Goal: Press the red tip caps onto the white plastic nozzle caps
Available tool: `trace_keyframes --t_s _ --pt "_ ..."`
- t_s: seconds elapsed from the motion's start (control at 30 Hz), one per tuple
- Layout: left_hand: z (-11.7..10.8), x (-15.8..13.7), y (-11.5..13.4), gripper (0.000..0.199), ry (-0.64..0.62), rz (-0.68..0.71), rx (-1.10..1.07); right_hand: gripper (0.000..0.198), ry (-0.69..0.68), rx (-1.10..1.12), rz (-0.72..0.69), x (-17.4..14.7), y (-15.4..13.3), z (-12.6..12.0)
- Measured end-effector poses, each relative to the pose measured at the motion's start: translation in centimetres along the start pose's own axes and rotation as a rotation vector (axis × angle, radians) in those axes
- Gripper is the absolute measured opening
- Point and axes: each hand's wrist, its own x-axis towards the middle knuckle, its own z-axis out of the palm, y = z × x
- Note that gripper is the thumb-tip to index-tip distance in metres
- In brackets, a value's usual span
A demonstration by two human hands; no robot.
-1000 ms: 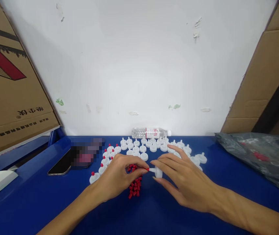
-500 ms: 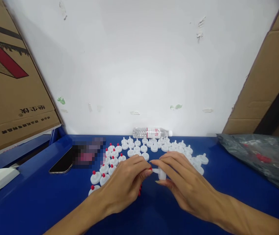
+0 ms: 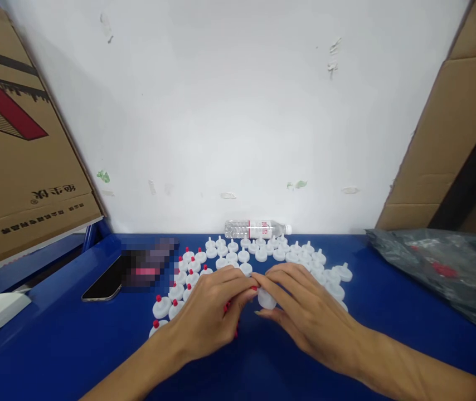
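At the far left a cardboard box is seen leaning over the blue bench, and a dark phone lies flat nearer the middle. White caps with red tips are grouped just left of the hands. The left hand is curled, its fingertips pinched on a small red plug. The plug is pressed against a white cap, which is gripped between thumb and fingers of the half-closed right hand just above the bench. Plain white caps are spread behind, before a lying water bottle. A dark plastic bag is at the right.
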Motion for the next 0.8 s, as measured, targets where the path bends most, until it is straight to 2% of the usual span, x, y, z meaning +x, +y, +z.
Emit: trace_keyframes --t_s 0.1,0.2,0.33,0.37,0.43,0.47,0.53,0.63,0.8 --pt "-0.1 0.4 0.1 0.019 0.109 0.011 -0.01 0.049 -0.01 -0.06 0.023 0.3 0.0 -0.3" --pt "-1.9 0.8 -0.5 0.016 0.246 -0.032 0.075 0.056 -0.002 -0.069 0.076 0.6 0.1 -1.1" --pt "-6.7 2.2 -3.8 0.024 0.281 -0.208 0.499 0.034 0.002 -0.016 0.098 1.1 0.2 -2.0" --pt "-7.8 2.6 -4.9 0.026 0.245 -0.303 0.615 0.027 0.004 -0.003 0.092 1.2 0.2 -2.2" --pt "-9.6 3.6 -7.4 0.03 0.056 -0.492 0.771 0.016 -0.002 0.007 0.091 1.3 0.2 -2.5" --pt "-10.1 3.9 -8.6 0.03 -0.006 -0.521 0.78 0.013 -0.004 0.007 0.095 1.2 0.3 -2.7" --pt "-10.4 4.2 -10.6 0.029 -0.078 -0.542 0.771 0.014 0.005 0.003 0.113 0.9 0.5 -3.2" --pt "-9.6 3.7 -12.6 0.027 -0.161 -0.558 0.753 0.016 0.053 -0.01 0.14 -0.1 1.4 -3.7" --pt "-8.0 2.4 -13.8 0.024 -0.219 -0.579 0.763 0.018 0.031 -0.073 0.11 -1.4 3.4 -3.5"
